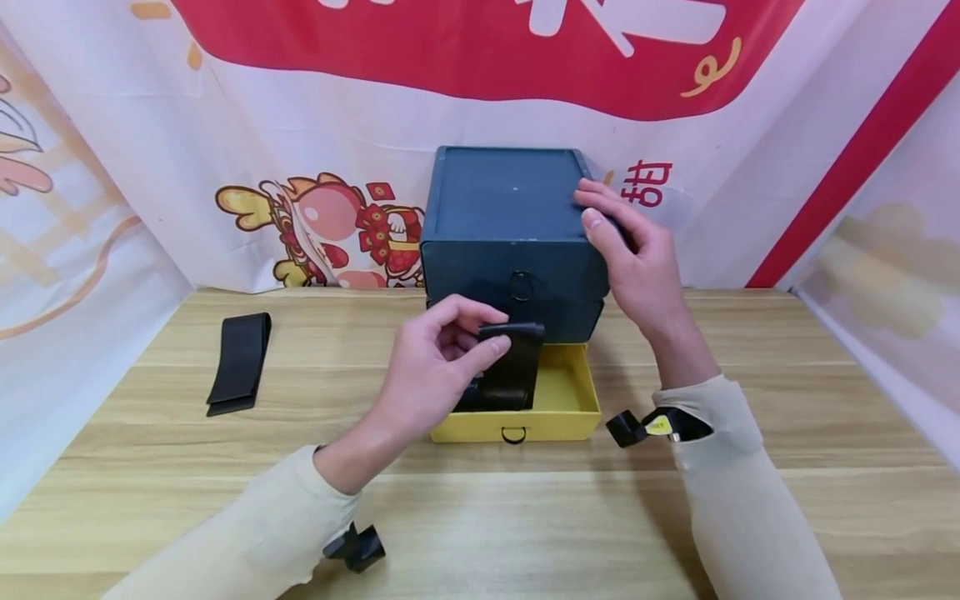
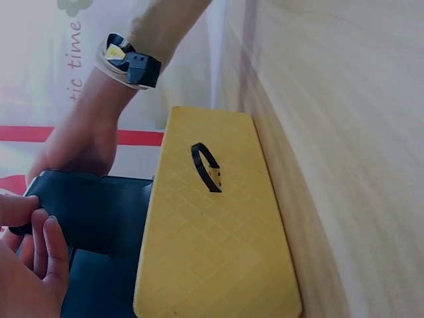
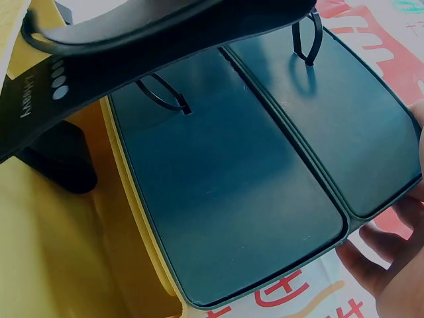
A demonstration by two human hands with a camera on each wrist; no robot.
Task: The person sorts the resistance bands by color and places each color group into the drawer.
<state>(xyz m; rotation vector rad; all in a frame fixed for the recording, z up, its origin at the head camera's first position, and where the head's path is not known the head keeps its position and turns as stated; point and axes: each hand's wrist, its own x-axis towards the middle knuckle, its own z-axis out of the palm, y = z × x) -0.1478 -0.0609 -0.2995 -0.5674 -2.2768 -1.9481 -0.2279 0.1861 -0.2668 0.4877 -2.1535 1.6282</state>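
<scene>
My left hand (image 1: 427, 367) pinches the top edge of a black resistance band (image 1: 517, 354) between thumb and fingers. The band hangs down into an open yellow drawer (image 1: 567, 379). "X-Heavy" is printed on the band (image 3: 40, 99) in the right wrist view. Its lower part curls near the drawer's floor; whether it rests there I cannot tell. Above the drawer stands a dark blue drawer box (image 1: 510, 200). My right hand (image 1: 641, 262) rests on the box's upper right edge, steadying fingers (image 3: 364, 262) along its side.
A second black band (image 1: 240, 358) lies folded on the wooden table (image 1: 337, 342) at the left. A printed cloth (image 1: 360, 117) hangs behind the box. Small ring pulls (image 1: 513, 435) are on the drawer fronts.
</scene>
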